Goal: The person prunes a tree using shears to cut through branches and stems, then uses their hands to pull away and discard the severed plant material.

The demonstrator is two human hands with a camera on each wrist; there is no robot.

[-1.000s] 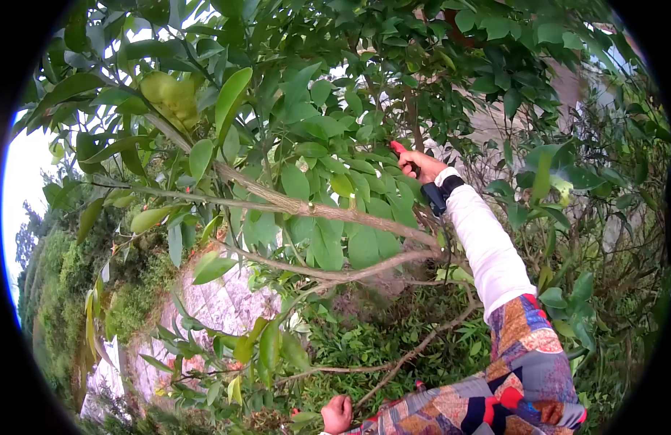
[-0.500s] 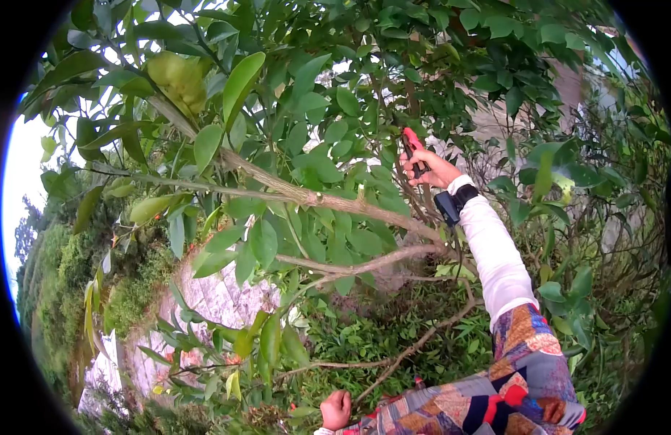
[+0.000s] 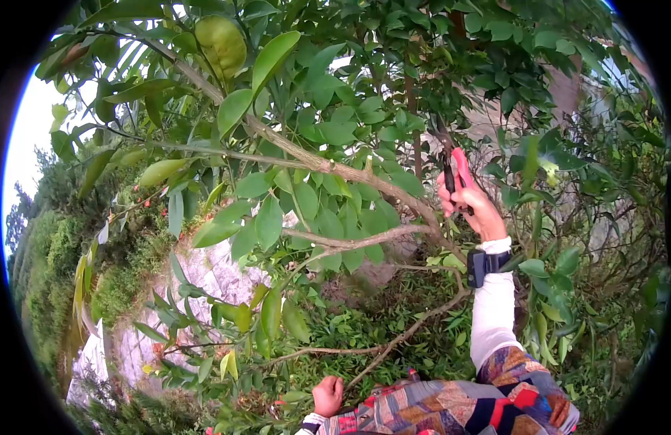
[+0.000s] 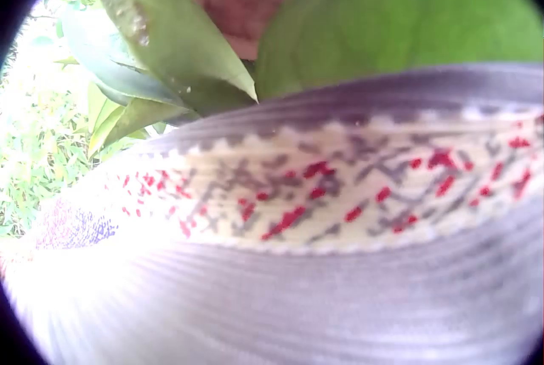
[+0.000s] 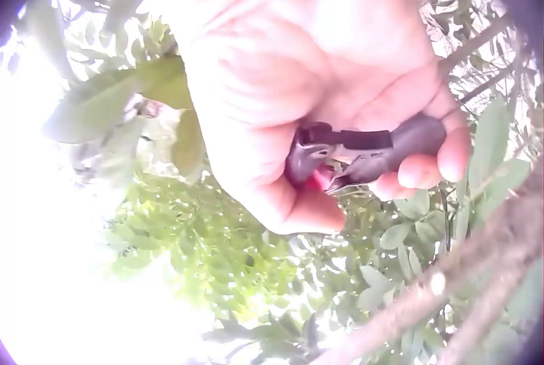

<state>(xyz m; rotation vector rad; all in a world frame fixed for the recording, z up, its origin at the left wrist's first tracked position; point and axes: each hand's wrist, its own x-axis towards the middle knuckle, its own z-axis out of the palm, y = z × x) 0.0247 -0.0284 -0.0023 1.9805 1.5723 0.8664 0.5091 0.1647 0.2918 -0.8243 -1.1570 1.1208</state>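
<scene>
In the head view my right hand (image 3: pixel 474 203) holds pruning shears (image 3: pixel 460 168) with red and black handles, their dark blades pointing up among the leaves. The right wrist view shows the palm (image 5: pixel 314 50) with fingers and thumb curled round the shears' handles (image 5: pixel 374 148). Low in the head view, my left hand (image 3: pixel 327 396) has its fingers curled, close to the end of a thin branch (image 3: pixel 400 339); I cannot tell whether it grips anything. A patterned sleeve (image 4: pixel 340 186) fills most of the left wrist view, with leaves (image 4: pixel 399 25) right beside it.
A thick branch (image 3: pixel 306 156) with cut stubs crosses to the left of my right hand. A knobbly green fruit (image 3: pixel 221 47) hangs upper left. Thinner branches (image 3: pixel 350 243) and leaves surround both hands. Undergrowth (image 3: pixel 350 308) covers the ground below, with a pale slope (image 3: pixel 212 290) at left.
My right hand has drawn the shears back out of the leaves, moving right and down in the head view. The left hand stays low, its fingers still curled. The view has shifted slightly.
</scene>
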